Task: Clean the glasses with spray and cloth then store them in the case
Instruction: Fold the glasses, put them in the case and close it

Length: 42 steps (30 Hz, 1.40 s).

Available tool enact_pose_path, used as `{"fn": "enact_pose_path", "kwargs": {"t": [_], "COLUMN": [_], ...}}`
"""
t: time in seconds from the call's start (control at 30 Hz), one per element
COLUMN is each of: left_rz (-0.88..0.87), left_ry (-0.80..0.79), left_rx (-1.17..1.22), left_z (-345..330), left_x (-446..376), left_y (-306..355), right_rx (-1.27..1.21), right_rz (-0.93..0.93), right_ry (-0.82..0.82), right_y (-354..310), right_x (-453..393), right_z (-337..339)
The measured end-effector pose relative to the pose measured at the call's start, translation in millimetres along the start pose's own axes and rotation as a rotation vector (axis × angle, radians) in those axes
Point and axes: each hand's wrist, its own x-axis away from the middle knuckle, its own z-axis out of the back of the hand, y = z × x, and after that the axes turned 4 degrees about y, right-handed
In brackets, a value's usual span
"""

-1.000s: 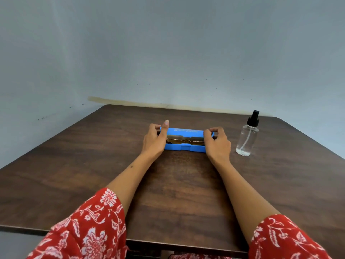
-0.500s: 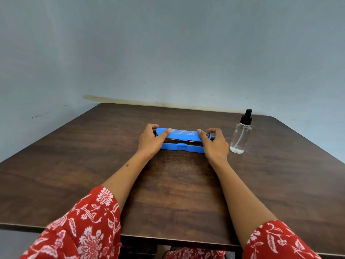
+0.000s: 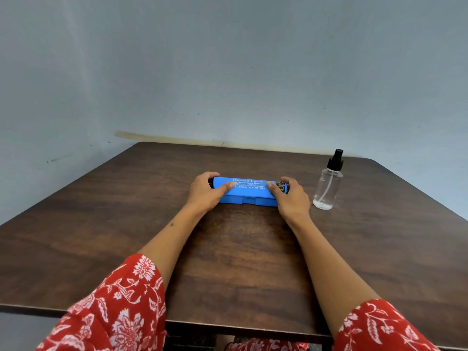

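Blue glasses case point(image 3: 249, 192) is lying closed on the brown wooden table point(image 3: 240, 262); I'm watching left hand point(image 3: 206, 190) and right hand point(image 3: 291, 196) gripping its ends, spray bottle point(image 3: 327, 184) standing right of them, grey wall point(image 3: 228, 67) behind.

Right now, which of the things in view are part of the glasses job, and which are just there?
Part of the job:
- blue case, lid down, gripped at its ends by the left hand and the right hand
- spray bottle, upright, right of the case

Just there:
- wooden table
- wall

No glasses or cloth are visible.
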Motion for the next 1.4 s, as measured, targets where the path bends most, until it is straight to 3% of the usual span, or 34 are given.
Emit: {"fn": "enact_pose_path", "kwargs": {"t": [0.9, 0.97, 1.1, 1.2, 1.4], "left_rz": [-0.036, -0.042, -0.049, -0.048, -0.031], "left_ry": [-0.033, -0.028, -0.04, -0.04, 0.006], "left_rx": [-0.051, -0.054, -0.065, -0.061, 0.019], "left_z": [0.9, 0.8, 1.6, 2.2, 2.0], "left_x": [0.3, 1.7, 3.2, 4.5, 4.8], "left_y": [-4.4, -4.5, -3.4, -1.1, -0.4], "right_rx": [0.024, 0.062, 0.115, 0.091, -0.136], "right_rz": [0.033, 0.145, 0.439, 0.303, -0.262], "right_ry": [0.007, 0.154, 0.732, 0.873, 0.668], "right_y": [8.6, 6.2, -4.5, -2.6, 17.0], "right_x": [-5.9, -0.1, 10.1, 7.3, -6.0], "right_z": [-6.6, -6.3, 0.5, 7.1, 22.0]}}
